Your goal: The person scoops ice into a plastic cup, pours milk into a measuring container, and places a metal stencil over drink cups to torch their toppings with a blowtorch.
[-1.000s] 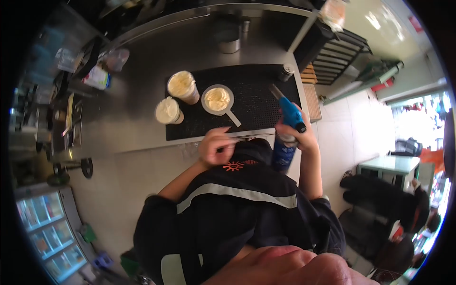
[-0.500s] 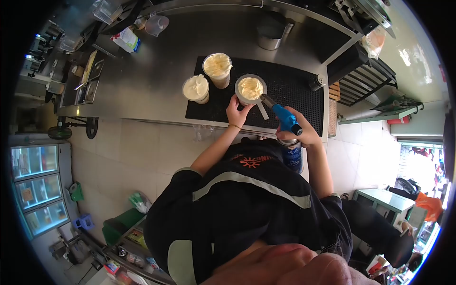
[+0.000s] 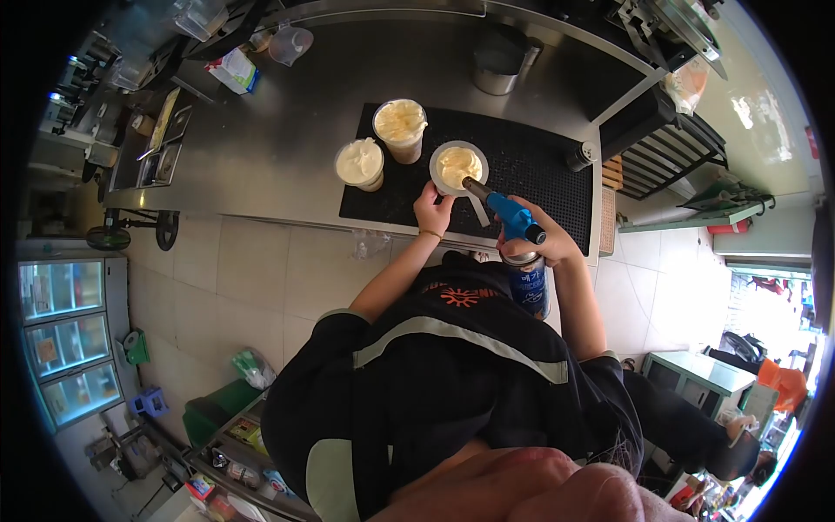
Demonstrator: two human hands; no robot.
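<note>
My left hand (image 3: 431, 210) is closed around the near side of a cup with a pale cream topping (image 3: 458, 163), which stands on a black mat (image 3: 531, 148). In my right hand (image 3: 550, 237) is a blue kitchen torch (image 3: 513, 214) mounted on a gas can (image 3: 528, 285). The torch nozzle points at the near right edge of the cream; I cannot make out a flame. To the left stand two more cream-topped cups, a taller one (image 3: 401, 126) and a shorter one (image 3: 360, 165). A pale flat strip (image 3: 479, 211) lies beside the held cup.
A metal pot (image 3: 496, 74) stands at the counter's back. A small canister (image 3: 581, 156) is at the mat's right end. A carton (image 3: 233, 71) and a clear jug (image 3: 290, 43) sit back left. Another person (image 3: 687, 426) is at the lower right.
The torch and my right hand have shifted slightly left, bringing the nozzle from the cup's right side over its near edge. My left hand stays on the cup.
</note>
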